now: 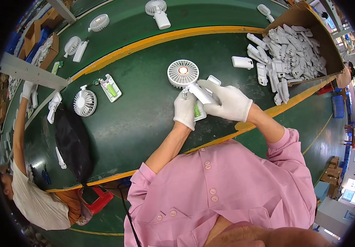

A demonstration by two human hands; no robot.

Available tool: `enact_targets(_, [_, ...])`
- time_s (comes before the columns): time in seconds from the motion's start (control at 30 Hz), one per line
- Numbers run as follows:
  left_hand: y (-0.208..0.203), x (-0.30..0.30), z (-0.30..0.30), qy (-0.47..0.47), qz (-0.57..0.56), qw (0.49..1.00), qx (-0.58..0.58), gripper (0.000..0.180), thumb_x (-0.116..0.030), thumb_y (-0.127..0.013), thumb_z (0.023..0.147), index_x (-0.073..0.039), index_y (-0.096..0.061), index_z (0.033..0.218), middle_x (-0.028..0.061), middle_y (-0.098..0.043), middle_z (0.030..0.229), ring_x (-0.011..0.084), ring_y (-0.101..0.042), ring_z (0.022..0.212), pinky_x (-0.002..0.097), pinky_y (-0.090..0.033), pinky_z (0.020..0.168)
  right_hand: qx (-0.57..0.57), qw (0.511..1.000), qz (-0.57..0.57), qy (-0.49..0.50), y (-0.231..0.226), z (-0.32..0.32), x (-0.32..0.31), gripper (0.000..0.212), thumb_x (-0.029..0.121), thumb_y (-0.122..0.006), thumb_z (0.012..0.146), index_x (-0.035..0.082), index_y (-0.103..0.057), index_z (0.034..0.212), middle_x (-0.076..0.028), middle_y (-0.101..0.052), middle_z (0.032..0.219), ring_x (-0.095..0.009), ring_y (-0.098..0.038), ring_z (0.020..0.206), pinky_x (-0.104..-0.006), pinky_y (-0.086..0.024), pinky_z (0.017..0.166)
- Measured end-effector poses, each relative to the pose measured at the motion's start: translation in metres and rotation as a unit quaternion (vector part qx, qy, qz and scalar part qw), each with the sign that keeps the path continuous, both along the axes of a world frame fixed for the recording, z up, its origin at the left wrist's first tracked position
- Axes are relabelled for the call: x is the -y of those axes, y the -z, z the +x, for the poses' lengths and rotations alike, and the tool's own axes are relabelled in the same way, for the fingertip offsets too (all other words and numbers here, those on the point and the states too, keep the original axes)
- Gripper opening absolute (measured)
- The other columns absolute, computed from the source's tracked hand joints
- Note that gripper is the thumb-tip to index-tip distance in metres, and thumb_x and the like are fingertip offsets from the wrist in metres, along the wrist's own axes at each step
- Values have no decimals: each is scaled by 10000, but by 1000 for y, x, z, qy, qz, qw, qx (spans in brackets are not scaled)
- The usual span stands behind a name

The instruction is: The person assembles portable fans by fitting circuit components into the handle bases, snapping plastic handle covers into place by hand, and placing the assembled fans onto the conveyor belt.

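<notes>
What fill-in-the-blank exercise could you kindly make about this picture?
At the fan, the left hand and right hand wear gloves coloured ____.
The nearest box stands on the person's ____ side.
The tabletop is mainly ____ in colour.
The person's shirt is coloured ____.

Missing words: white; right; green; pink.

white fan head (pixel 182 73), face up; white casing piece (pixel 202 94), slanted beside it; green battery (pixel 196 110) in open shell (pixel 202 114)
</notes>
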State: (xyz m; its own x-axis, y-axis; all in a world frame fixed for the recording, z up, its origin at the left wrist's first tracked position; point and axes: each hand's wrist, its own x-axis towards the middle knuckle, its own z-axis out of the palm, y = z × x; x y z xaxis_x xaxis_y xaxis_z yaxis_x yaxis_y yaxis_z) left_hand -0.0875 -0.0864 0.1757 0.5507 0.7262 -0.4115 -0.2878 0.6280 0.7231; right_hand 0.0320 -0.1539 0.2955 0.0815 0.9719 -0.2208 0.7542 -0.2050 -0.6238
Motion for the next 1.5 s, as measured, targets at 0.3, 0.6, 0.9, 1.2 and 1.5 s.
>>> enact_targets(0.3, [10,4,8,0,89,991,-101,190,-55,-598,880,-23,-604,1067,29,-637,964,93,-601,852,252,-494,741,228,958,-103,-143,-19,-16,-30,554,367,-605,768,158,-503,1271,-170,-664,830,-372,-653,725,-447,-532,664])
enact_targets(0.6, [32,1,-3,74,100,992,37,354,-84,-648,848,-36,-499,1166,43,-594,1071,119,-590,954,284,-503,804,222,955,-112,-164,-9,-16,-33,630,402,-654,728,126,-505,1275,-175,-668,846,-381,-649,735,-442,-524,676])
enact_targets(0.9, [3,-8,-28,198,-68,927,311,613,77,-510,687,-66,-393,1272,89,-513,1200,202,-513,1153,361,-416,986,194,975,3,-106,14,-10,-9,716,377,-696,726,62,-456,1323,-195,-639,699,-379,-645,629,-436,-531,584])
enact_targets(1.2, [-1,-4,-21,181,-57,932,308,382,-65,-546,829,-54,-423,1191,79,-545,1119,156,-548,1060,315,-427,945,245,957,53,-144,39,-8,7,731,381,-660,774,-33,-392,1314,-140,-653,713,-311,-632,520,-404,-514,467])
enact_targets(1.5, [19,16,-7,77,55,982,165,353,-235,-578,928,-29,-439,1179,89,-589,1065,149,-587,979,306,-497,860,313,923,146,-171,73,-14,22,595,384,-732,746,-56,-525,1090,-82,-579,625,-246,-582,466,-331,-465,431])
